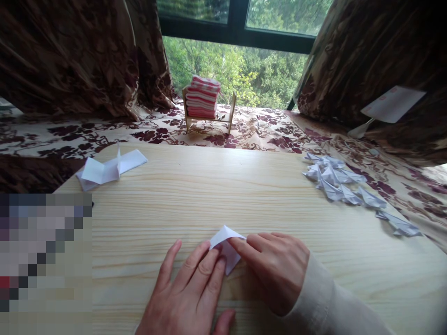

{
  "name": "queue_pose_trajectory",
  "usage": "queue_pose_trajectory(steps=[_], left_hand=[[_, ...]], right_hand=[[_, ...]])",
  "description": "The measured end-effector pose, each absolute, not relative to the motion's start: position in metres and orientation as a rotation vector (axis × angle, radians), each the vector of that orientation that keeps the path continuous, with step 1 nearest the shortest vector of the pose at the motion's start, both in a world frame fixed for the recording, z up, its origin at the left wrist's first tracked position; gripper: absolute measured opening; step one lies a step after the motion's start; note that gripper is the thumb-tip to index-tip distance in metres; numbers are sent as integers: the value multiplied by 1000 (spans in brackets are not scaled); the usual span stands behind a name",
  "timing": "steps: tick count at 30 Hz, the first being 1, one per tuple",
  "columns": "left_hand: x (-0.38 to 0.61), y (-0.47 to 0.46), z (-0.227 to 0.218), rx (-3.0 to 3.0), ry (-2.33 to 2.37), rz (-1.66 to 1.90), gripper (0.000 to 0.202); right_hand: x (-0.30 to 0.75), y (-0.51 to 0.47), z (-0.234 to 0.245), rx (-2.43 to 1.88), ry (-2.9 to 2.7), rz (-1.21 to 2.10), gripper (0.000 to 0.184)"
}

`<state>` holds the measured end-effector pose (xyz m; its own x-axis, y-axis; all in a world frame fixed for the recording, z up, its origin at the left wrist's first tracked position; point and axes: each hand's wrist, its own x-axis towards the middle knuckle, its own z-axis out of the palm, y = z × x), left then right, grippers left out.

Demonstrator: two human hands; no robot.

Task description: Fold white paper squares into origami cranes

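A small folded white paper piece (226, 239) lies on the light wooden table (216, 190) near its front edge. My left hand (190, 291) lies flat with fingers stretched out, its fingertips pressing the paper's left side. My right hand (275, 270), in a cream sleeve, is curled, with its index finger pressing down on the paper's right edge. Most of the paper is hidden under my fingers; only its pointed top and lower tip show.
Several folded white paper cranes (344, 184) lie in a row at the table's right edge. A stack of white paper sheets (108, 170) sits at the far left. A small wooden rack with red-striped cloths (204, 100) stands by the window. A pixelated patch covers the lower left.
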<state>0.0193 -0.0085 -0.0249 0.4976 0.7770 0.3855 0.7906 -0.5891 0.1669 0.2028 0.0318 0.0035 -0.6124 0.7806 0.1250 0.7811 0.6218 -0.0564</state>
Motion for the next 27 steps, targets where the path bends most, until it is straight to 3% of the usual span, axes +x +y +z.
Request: queue_pose_trajectory(steps=[13, 16, 23, 27], left_hand=[[15, -5, -13, -2729, -1233, -439, 40], [16, -5, -13, -2725, -1240, -452, 40], [16, -4, -11, -2732, -1212, -448, 39], [20, -4, -10, -2722, -1202, -524, 36]], right_hand=[[209, 21, -1, -1197, -2418, -86, 26], [214, 24, 4, -1252, -2314, -77, 20], [210, 37, -1, -1330, -2390, 301, 19], [210, 39, -3, -1312, -2470, 358, 17]])
